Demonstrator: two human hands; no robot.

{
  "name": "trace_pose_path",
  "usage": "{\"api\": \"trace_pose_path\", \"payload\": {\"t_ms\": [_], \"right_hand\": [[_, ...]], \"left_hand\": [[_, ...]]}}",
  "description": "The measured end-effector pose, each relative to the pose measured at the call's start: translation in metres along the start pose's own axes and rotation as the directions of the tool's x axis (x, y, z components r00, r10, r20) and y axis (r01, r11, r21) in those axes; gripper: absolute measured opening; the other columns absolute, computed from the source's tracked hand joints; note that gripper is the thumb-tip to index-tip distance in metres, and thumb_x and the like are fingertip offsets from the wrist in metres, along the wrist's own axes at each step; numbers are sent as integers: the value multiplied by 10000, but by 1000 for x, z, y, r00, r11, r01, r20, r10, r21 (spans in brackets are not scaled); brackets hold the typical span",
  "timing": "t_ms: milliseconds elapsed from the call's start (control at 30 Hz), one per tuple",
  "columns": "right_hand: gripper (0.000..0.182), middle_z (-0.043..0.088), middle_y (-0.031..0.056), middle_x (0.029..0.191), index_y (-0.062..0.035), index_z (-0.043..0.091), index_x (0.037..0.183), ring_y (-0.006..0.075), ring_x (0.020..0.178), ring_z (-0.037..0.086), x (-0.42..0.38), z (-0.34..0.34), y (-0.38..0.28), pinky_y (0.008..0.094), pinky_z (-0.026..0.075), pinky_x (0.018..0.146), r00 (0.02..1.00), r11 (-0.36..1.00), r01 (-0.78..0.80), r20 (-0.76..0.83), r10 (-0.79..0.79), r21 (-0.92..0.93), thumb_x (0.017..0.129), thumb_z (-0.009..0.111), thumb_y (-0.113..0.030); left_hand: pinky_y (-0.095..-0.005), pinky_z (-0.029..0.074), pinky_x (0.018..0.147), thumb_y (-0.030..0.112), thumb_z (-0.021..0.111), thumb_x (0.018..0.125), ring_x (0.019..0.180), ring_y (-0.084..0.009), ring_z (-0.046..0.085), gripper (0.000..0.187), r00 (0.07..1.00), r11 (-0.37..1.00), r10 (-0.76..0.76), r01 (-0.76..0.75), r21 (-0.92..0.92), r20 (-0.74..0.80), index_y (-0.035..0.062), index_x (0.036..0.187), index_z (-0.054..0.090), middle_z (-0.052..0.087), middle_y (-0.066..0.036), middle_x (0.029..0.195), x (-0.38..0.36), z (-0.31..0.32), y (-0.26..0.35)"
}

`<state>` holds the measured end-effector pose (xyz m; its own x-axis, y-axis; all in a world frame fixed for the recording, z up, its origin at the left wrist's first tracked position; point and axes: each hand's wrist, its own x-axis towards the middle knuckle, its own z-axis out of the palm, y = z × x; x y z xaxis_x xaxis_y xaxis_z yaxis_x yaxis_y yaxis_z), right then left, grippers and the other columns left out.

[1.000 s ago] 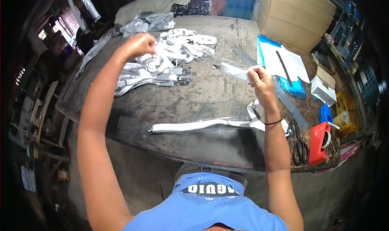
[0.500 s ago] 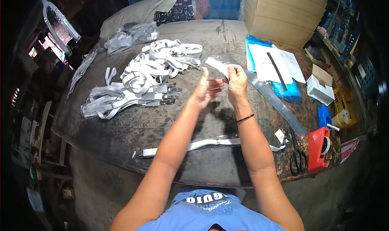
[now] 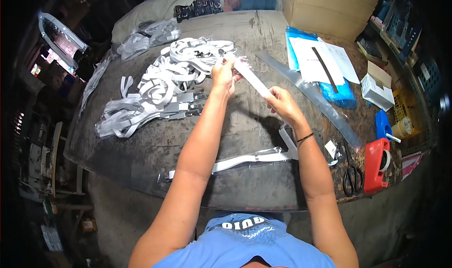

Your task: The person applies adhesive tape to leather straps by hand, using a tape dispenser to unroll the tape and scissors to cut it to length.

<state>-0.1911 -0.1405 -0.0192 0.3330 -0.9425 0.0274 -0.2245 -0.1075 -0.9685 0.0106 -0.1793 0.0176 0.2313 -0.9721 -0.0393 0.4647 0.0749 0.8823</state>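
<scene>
A white strap (image 3: 252, 79) is stretched at a slant between my hands above the table. My left hand (image 3: 225, 75) is closed round its upper end, beside the pile of white straps (image 3: 162, 77). My right hand (image 3: 284, 104) pinches the strap's lower part. Below my right hand, a loose white end stands up near my right forearm. Another white strap in clear plastic (image 3: 235, 161) lies across the table's near side, passing behind my forearms. Clear bags of straps (image 3: 120, 115) lie at the left of the pile.
The wooden table (image 3: 141, 152) also bears a long clear plastic sleeve (image 3: 322, 105), papers (image 3: 315, 65) on blue packets, a small white box (image 3: 377, 91), scissors (image 3: 353, 176) and a red tape dispenser (image 3: 376, 167). Cardboard (image 3: 329, 9) stands at the back right.
My hands have moved apart, the left one up and left, the right one down and right. More of the strap shows between them. A white end now rises near my right forearm.
</scene>
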Motion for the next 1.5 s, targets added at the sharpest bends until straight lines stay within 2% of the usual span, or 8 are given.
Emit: {"api": "trace_pose_path", "payload": {"t_ms": [367,500,533,767,967,1033,1367,1500], "right_hand": [[184,582,7,741,-19,574,972,81,630,549,21,13,-1,227,452,567,998,991,-54,38,50,124,916,621,-187],[229,605,34,819,-17,552,1029,101,675,591,9,5,12,233,487,598,994,980,-98,56,90,175,908,634,-193],[234,612,42,854,-18,554,1036,108,714,610,0,-3,19,243,506,632,990,978,-114,98,98,176,911,628,-201],[226,613,23,856,-21,563,1056,77,723,601,-24,-6,34,219,504,657,976,958,-212,90,198,193,925,600,-201],[277,642,65,868,1,596,1055,105,741,614,-19,2,38,249,497,649,969,933,-248,56,242,261,900,597,-228],[250,621,19,863,-3,574,1075,85,767,578,-33,-12,48,249,481,670,980,982,-182,93,178,40,923,594,-200],[184,604,31,738,-5,603,920,116,651,572,-51,-6,54,265,455,588,958,956,-280,-41,284,83,778,565,-115],[195,596,41,682,-10,601,879,128,636,573,-56,-6,53,279,440,571,968,970,-243,-58,243,-3,727,553,-122]], "left_hand": [[-479,554,831,83,488,957,989,-296,656,301,997,997,-73,73,2,28,45,1247,419,636,-175,1135,-11,6,-33],[-375,579,642,68,512,938,824,-222,680,233,996,996,-79,81,-30,46,58,1164,455,668,-136,1021,-18,5,-51],[-406,544,731,84,496,955,950,-261,670,289,993,993,-113,112,25,16,77,1239,442,661,-120,1098,-20,3,-50],[-390,582,662,95,502,955,838,-260,686,205,987,987,-159,159,-5,17,47,1145,440,658,-133,1031,-26,2,-73],[-402,567,741,107,499,964,979,-267,657,261,969,970,-243,242,25,40,84,1212,421,641,-119,1099,-42,2,-89],[-413,562,761,108,503,963,986,-271,657,268,963,964,-264,263,38,48,94,1218,423,641,-124,1127,-45,-2,-86],[-435,560,777,117,527,960,981,-270,654,260,954,956,-294,292,31,68,72,1196,431,636,-133,1101,-72,5,-103],[-454,563,798,296,460,1016,974,-269,657,306,949,943,-300,310,-118,97,76,1226,430,640,-135,1093,-67,-9,-111]]}}
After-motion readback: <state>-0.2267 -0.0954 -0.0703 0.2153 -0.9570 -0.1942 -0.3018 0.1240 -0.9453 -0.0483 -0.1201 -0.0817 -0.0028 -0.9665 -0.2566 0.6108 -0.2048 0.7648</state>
